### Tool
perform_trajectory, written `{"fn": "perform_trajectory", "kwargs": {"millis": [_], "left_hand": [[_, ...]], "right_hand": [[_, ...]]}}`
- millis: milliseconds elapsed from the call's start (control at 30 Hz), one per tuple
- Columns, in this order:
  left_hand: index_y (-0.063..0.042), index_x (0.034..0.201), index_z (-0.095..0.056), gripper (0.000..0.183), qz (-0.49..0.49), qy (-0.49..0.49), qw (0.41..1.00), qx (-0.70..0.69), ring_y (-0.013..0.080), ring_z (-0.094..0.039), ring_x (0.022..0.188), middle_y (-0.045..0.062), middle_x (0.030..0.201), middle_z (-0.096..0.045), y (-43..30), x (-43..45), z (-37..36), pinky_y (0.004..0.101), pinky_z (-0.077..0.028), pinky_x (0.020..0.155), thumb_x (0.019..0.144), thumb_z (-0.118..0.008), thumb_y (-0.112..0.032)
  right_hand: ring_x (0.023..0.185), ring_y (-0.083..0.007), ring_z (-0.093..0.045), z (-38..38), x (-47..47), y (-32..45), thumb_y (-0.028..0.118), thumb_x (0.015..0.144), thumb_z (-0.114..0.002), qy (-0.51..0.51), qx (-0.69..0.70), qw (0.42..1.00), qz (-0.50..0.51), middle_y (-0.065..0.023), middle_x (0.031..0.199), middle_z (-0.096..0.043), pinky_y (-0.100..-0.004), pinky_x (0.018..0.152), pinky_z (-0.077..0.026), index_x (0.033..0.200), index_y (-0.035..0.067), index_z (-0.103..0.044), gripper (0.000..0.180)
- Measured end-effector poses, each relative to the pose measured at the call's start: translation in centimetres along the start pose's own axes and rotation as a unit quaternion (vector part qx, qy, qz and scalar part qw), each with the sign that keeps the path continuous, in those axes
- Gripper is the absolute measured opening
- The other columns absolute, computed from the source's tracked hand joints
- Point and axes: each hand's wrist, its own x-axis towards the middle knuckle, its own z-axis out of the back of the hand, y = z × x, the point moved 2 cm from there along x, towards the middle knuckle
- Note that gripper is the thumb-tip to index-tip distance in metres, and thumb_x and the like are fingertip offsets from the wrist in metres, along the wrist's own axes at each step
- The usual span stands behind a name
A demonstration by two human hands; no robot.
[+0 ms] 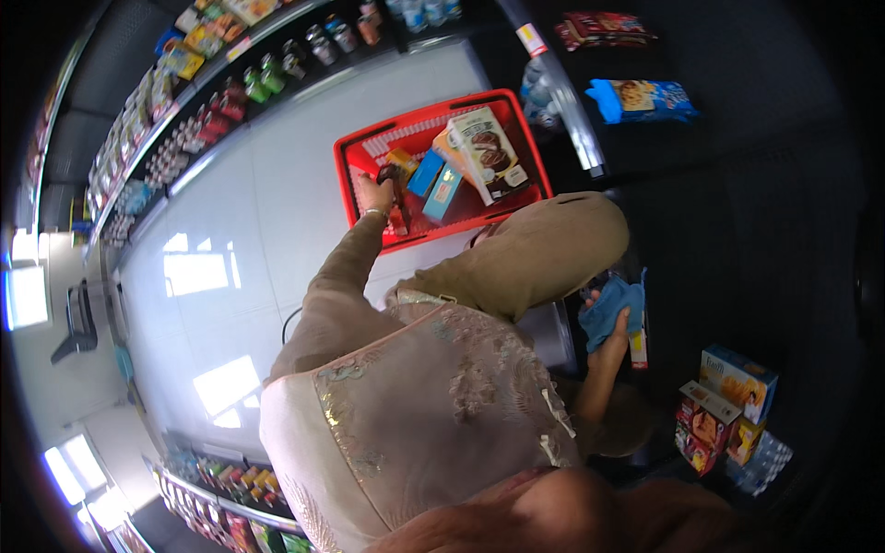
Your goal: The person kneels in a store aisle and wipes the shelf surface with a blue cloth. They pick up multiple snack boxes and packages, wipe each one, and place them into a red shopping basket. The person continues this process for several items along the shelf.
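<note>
My left hand [374, 193] reaches into a red plastic shopping basket [444, 233], at its left end. Its fingers are around a dark brown and red packet [398, 202]. Beside the packet in the basket lie a blue box [425, 173], a light blue box [443, 192], an orange-yellow box [402, 160] and a large carton with chocolate-coated biscuits pictured on it [489, 153]. My right hand [608, 340] grips a crumpled blue cloth [612, 311] at the edge of the dark shelf on the right.
On the dark shelf [747, 228] are a blue biscuit packet [643, 100], dark red packets [605, 30] and several small boxes [709, 415]. My bent knee [553, 242] is close to the basket. Stocked shelves [207, 83] with cans and packets line the pale floor [276, 193].
</note>
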Motion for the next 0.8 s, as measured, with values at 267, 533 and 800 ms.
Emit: {"fn": "perform_trajectory", "kwargs": {"millis": [267, 533, 800], "left_hand": [[0.005, 0.115, -0.062, 0.028, -0.250, 0.227, 0.890, -0.306, 0.0219, -0.064, 0.099, 0.015, 0.110, -0.067, -17.5, -5.3, -2.0, 0.0346, -0.052, 0.089, 0.087, -0.061, 0.004], [0.003, 0.116, -0.062, 0.020, -0.431, 0.449, 0.677, -0.393, 0.0163, -0.064, 0.101, 0.009, 0.108, -0.068, -39.8, -24.1, -0.1, 0.0291, -0.051, 0.090, 0.096, -0.062, 0.000], [-0.003, 0.132, -0.057, 0.045, -0.607, 0.562, 0.437, -0.353, 0.0220, -0.061, 0.118, 0.012, 0.130, -0.063, -52.9, -45.4, 4.4, 0.0333, -0.049, 0.097, 0.088, -0.066, 0.004]], "right_hand": [[0.117, -0.0322, -0.061, 0.6, 0.0, -1.6, 0.064, 0.097, -0.050, -0.187, -0.186, 0.962, 0.069, -0.0184, 0.123, -0.065, -0.0401, 0.105, -0.043, 0.130, -0.006, -0.058, 0.078], [0.099, -0.0471, -0.065, -2.1, -0.4, -0.1, 0.049, 0.101, -0.049, -0.132, -0.225, 0.929, 0.264, -0.0297, 0.103, -0.068, -0.0503, 0.085, -0.051, 0.118, 0.001, -0.064, 0.053], [0.087, -0.0469, -0.069, -3.1, -1.3, 0.7, 0.052, 0.099, -0.050, -0.048, -0.429, 0.889, 0.153, -0.0325, 0.090, -0.069, -0.0540, 0.080, -0.053, 0.085, -0.010, -0.070, 0.067]]}}
